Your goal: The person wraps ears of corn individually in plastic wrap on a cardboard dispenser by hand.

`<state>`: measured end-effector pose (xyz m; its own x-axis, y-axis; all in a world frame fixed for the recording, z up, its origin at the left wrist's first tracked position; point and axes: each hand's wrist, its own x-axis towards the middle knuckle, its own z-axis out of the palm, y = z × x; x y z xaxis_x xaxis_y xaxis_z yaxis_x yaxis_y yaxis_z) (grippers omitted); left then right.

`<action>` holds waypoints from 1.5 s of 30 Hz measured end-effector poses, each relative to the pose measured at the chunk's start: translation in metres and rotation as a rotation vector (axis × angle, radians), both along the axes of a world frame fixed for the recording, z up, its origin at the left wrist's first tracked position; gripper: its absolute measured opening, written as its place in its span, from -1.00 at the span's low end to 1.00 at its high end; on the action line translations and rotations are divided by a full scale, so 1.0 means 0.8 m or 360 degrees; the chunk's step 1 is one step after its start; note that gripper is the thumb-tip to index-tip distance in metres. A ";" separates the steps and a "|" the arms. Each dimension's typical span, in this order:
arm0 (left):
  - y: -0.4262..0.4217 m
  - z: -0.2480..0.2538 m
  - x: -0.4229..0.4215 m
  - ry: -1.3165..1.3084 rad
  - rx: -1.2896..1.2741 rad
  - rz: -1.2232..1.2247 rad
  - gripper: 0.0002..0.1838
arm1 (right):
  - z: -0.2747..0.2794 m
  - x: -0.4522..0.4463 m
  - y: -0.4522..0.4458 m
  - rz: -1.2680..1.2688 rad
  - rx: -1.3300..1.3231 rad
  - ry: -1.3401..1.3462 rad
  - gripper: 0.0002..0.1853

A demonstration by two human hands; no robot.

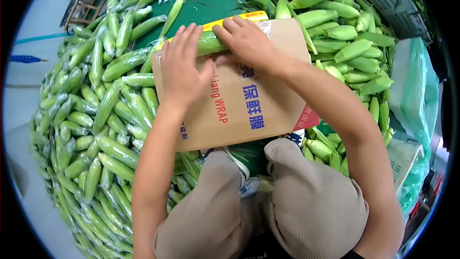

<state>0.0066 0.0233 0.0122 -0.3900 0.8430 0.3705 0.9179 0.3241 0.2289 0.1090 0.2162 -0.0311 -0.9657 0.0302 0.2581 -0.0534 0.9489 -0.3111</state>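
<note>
A green ear of corn in its husk (pixel 211 43) lies crosswise at the far end of a brown cardboard box (pixel 206 120) printed with blue and red lettering. My left hand (pixel 184 69) presses over the corn's left end, fingers extended and thumb apart. Over its right end, the fingers of my right hand (pixel 247 43) curl, with the thumb low against the cardboard. Just beyond the corn runs a yellow printed strip or carton (pixel 244 17), partly hidden by my hands. Clear film glints near its right end.
Film-wrapped corn (pixel 115 148) is heaped on the left. Husked-in corn without visible film (pixel 335 33) is piled at the right. Green plastic sheeting (pixel 414 100) hangs over a pale crate at far right. My knees (pixel 311 196) are close below the box.
</note>
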 end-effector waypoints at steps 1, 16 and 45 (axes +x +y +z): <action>0.000 -0.007 0.017 0.0267 -0.0108 0.0089 -0.11 | -0.007 -0.007 0.014 0.0073 -0.0092 -0.0036 -0.23; -0.037 0.028 0.075 -0.1039 -0.1101 -0.0481 -0.42 | -0.028 0.005 -0.022 0.0560 0.0184 -0.0230 -0.16; -0.262 0.067 0.059 -0.1800 0.1090 0.0966 -0.34 | 0.079 0.127 -0.218 0.0068 -0.2441 -0.1066 -0.31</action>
<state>0.0535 -0.1862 0.0655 -0.9655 0.2329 -0.1167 -0.0902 0.1211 0.9885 0.2104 0.0419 0.0319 -0.8923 -0.1804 -0.4138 0.4475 -0.2331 -0.8634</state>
